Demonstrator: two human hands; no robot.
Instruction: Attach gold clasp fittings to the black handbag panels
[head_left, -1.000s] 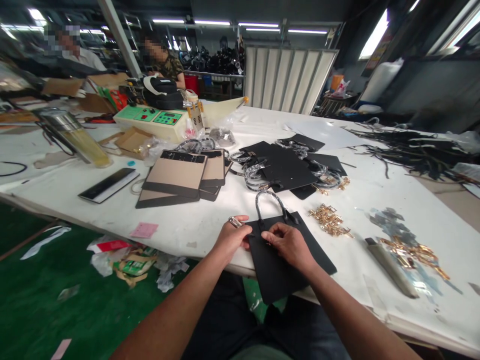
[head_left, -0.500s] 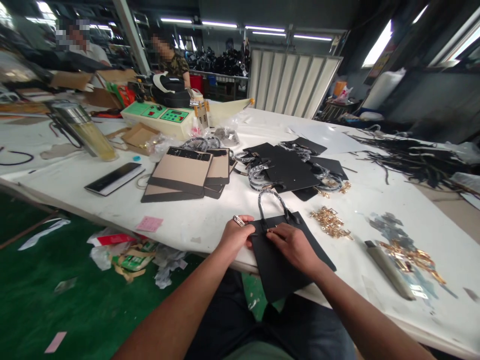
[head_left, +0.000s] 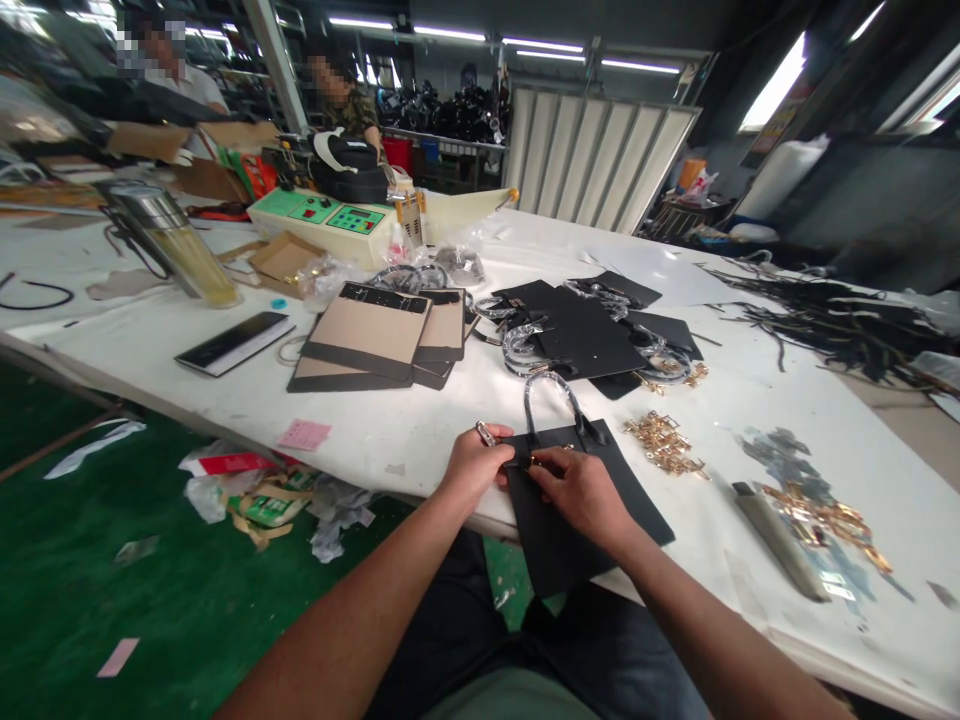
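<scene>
A black bag panel (head_left: 592, 540) with a plastic-wrapped looped handle (head_left: 551, 380) lies over the table's front edge, its lower part reaching above my lap. My left hand (head_left: 484, 465) is closed on the panel's upper left edge, thumb on top. A shiny silver metal piece (head_left: 485, 433) sits at its index finger; whether it is worn or held I cannot tell. My right hand (head_left: 581, 490) rests on the panel just below the handle's left end, fingertips pinched at a small gold metal fitting (head_left: 533, 461), mostly covered by the fingers.
To the right lie gold metal fittings (head_left: 664, 443) and a grey-handled tool (head_left: 780, 540). Further back are more black panels with handles (head_left: 577, 330), beige-and-black panels (head_left: 367, 335), a phone (head_left: 235, 343), a bottle (head_left: 176, 245) and a machine (head_left: 326, 225). Two people are behind the table.
My right hand's fingers have shifted slightly left and curled into a tighter pinch by the handle's end. My left hand keeps its hold. The view has tilted a little.
</scene>
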